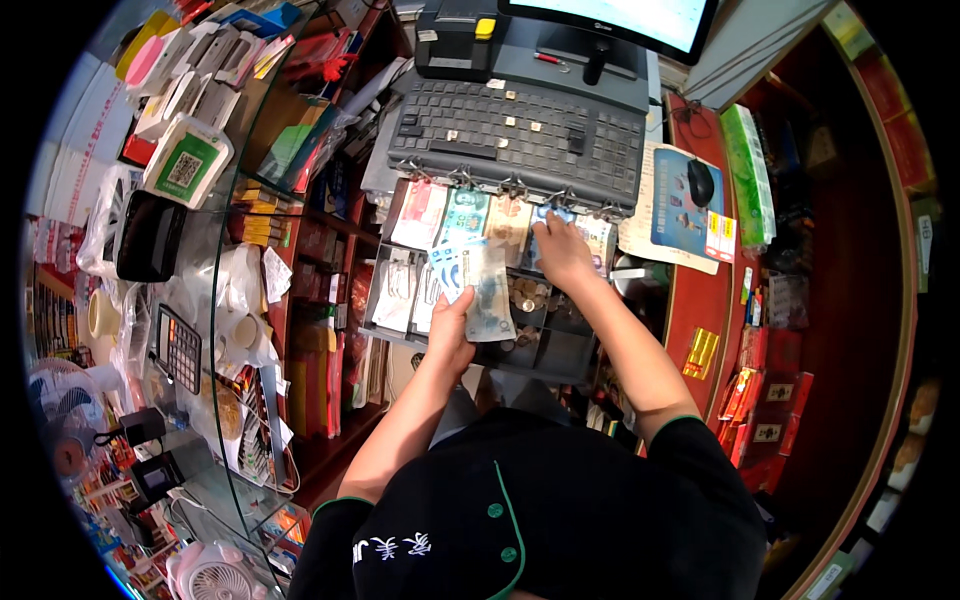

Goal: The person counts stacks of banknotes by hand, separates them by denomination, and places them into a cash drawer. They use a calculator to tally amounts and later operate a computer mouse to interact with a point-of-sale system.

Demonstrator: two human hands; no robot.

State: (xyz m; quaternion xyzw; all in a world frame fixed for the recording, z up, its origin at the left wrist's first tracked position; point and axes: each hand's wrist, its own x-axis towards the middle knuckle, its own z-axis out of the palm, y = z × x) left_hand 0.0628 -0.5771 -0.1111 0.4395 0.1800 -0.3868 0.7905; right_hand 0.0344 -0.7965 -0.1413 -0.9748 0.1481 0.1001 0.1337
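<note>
My left hand [452, 332] is closed on a small fan of banknotes [488, 295], blue-white and grey-green, above the open cash drawer [560, 355]. With its fingers bent down, my right hand [565, 250] reaches into the drawer's back row and pinches at the blue banknotes [541, 214] under a metal clip; the exact grip is partly hidden. Beside these lie red banknotes [419, 213], green banknotes [463, 214] and brownish banknotes [507, 220]. Coins [528, 294] fill a front compartment, and pale paper slips [397, 290] lie at the drawer's left.
Behind the drawer stand a black keyboard [520, 125] and a monitor [625, 20]. A mouse [700, 183] rests on a blue pad [680, 215] at the right. Along the left runs a glass counter with a code stand [187, 165] and a calculator [180, 347].
</note>
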